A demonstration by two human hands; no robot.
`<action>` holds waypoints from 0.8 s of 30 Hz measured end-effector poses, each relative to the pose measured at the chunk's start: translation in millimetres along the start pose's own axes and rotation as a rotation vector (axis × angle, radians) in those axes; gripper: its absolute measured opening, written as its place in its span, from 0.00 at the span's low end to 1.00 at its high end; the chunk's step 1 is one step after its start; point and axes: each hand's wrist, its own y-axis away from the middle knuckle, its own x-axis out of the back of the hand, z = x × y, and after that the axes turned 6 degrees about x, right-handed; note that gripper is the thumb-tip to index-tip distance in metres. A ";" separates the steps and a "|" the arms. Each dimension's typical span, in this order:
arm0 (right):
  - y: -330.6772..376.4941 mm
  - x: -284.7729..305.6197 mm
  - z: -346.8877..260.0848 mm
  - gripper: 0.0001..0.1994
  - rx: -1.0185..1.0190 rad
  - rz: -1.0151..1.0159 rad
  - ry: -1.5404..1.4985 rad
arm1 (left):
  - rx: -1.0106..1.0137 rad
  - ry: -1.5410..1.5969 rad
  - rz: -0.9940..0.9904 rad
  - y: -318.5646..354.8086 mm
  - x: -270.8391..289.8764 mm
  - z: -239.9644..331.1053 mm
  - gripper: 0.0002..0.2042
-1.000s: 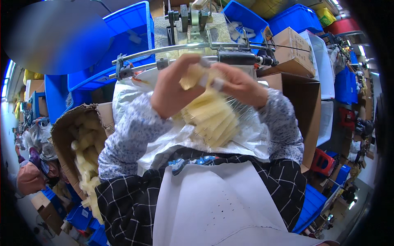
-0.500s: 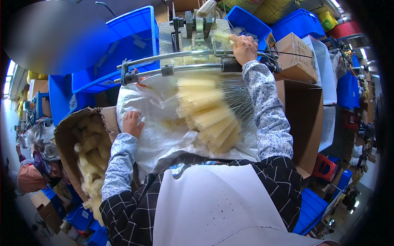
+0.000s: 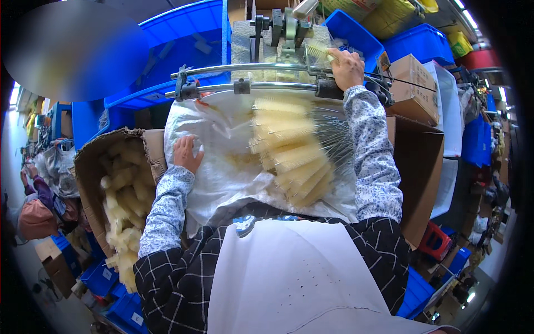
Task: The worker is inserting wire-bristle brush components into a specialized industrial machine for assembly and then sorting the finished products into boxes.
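Observation:
My right hand (image 3: 348, 68) is closed on a pale yellow bristle brush (image 3: 319, 52), whose far end is beside the wheel (image 3: 290, 26) of a bench machine. The fingers hide part of the brush. My left hand (image 3: 188, 153) lies on a white sheet (image 3: 214, 192), fingers stretched out and nothing in them. Between my arms, a fanned row of pale yellow round brushes (image 3: 289, 139) rests on the sheet. Their thin wire stems (image 3: 334, 136) point right, toward my right forearm.
Two metal rods (image 3: 211, 89) cross in front of the machine. A torn carton (image 3: 89, 172) of yellow brushes stands at left, an open carton (image 3: 420, 172) at right. Blue bins (image 3: 186, 30) flank the machine. Another person (image 3: 41, 211) is at far left.
The whole view has shifted, so the machine and brushes appear farther right. My left hand has slid slightly forward on the sheet. My right hand still holds the brush by the wheel.

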 end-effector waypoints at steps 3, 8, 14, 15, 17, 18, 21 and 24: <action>-0.6 0.4 -1.7 0.14 -0.029 0.000 0.007 | 0.013 -0.006 -0.013 1.9 0.4 -0.4 0.20; -1.2 -2.0 4.3 0.14 -0.045 -0.050 -0.071 | 0.028 -0.025 -0.019 0.8 0.3 0.6 0.20; -3.4 -4.0 5.7 0.13 -0.119 -0.134 -0.160 | 0.029 -0.026 -0.001 1.1 -0.8 1.5 0.20; -4.1 -4.9 6.4 0.13 -0.120 -0.131 -0.157 | 0.026 -0.025 0.001 -0.1 -1.0 2.0 0.20; -3.8 -5.9 5.1 0.13 -0.140 -0.110 -0.162 | 0.054 -0.021 -0.016 0.9 1.1 3.7 0.20; -3.7 -5.7 4.6 0.13 -0.141 -0.111 -0.161 | 0.053 -0.020 -0.017 1.3 0.3 3.3 0.20; -4.8 -1.8 0.7 0.13 -0.056 -0.044 -0.126 | 0.042 -0.035 0.001 1.5 -0.7 0.8 0.20; -4.6 -0.9 3.6 0.12 -0.042 -0.121 -0.126 | 0.038 -0.035 -0.005 0.3 0.3 3.2 0.20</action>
